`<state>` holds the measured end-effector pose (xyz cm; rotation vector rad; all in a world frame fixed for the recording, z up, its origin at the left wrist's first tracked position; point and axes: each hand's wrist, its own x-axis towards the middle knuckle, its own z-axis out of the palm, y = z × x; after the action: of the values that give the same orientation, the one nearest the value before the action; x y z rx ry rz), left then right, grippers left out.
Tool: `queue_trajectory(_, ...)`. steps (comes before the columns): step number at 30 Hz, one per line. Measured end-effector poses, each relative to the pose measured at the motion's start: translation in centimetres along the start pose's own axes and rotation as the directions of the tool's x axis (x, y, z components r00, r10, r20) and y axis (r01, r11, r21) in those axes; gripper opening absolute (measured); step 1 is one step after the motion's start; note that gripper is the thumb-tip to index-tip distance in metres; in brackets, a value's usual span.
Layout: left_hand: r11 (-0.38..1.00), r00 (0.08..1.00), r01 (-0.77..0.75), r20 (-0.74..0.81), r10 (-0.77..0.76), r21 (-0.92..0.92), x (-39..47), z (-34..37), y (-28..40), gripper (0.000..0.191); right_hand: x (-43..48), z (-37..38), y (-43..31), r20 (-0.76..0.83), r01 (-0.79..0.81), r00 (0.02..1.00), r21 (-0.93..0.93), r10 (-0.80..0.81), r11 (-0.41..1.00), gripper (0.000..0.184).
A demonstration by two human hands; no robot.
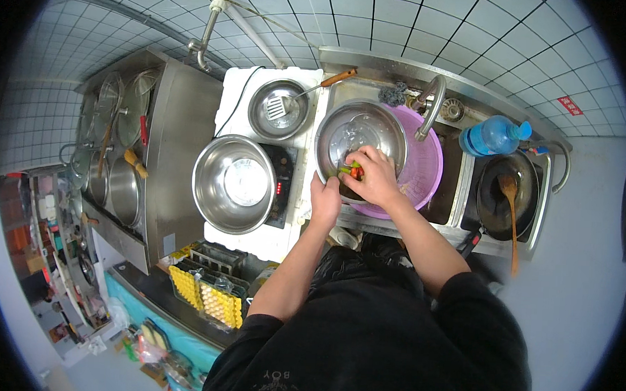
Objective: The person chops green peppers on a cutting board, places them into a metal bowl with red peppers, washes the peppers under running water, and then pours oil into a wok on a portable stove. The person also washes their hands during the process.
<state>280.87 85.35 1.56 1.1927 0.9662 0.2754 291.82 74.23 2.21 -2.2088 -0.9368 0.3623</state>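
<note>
A stainless steel bowl (pixel 342 123) is tilted over a purple plastic colander (pixel 430 172) at the sink. My left hand (pixel 325 198) grips the near-left rim of this bowl, thumb on the inside. Inside it, my right hand (pixel 375 177) has its fingers closed around red and green pieces (pixel 354 171) that look like chopped peppers. What lies under the palm is hidden. Some water seems to sit at the bottom of the bowl.
Left stands a large steel basin (pixel 235 187) on an induction cooker (pixel 279 183). Behind it, a small bowl (pixel 279 128) holds a slotted turner (pixel 317 88). A faucet (pixel 433 106) arches over the colander. Rightward are a blue bottle (pixel 488 136) and a wok (pixel 517 204) with a wooden spatula (pixel 509 191).
</note>
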Motion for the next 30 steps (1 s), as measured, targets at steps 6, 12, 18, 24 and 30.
queue_trajectory(6,0.999,0.999,-0.042,-0.016,0.043,0.034,0.2,0.5,0.6,0.039,-0.5,0.5,-0.3,-0.023,-0.094,0.995,0.034,0.095,0.995,0.029)
queue_trajectory(12,0.977,0.991,-0.114,-0.042,0.123,0.183,0.8,0.9,0.4,0.039,0.1,1.2,1.4,0.025,0.003,1.0,0.199,-0.008,0.98,0.024)
queue_trajectory(18,0.979,0.995,-0.088,-0.032,0.096,0.183,1.3,1.5,0.4,0.043,1.1,2.3,2.7,-0.041,0.002,0.999,0.258,0.009,0.966,0.017)
queue_trajectory(24,0.959,0.996,-0.056,-0.054,0.074,0.278,0.8,1.7,0.1,0.046,2.6,2.4,3.5,0.005,-0.256,0.964,0.306,0.267,0.917,0.041)
queue_trajectory(30,0.988,1.0,-0.01,0.01,0.009,0.157,1.0,1.6,-0.8,0.046,4.8,0.3,5.2,0.111,-0.422,0.902,0.438,0.418,0.794,0.06)
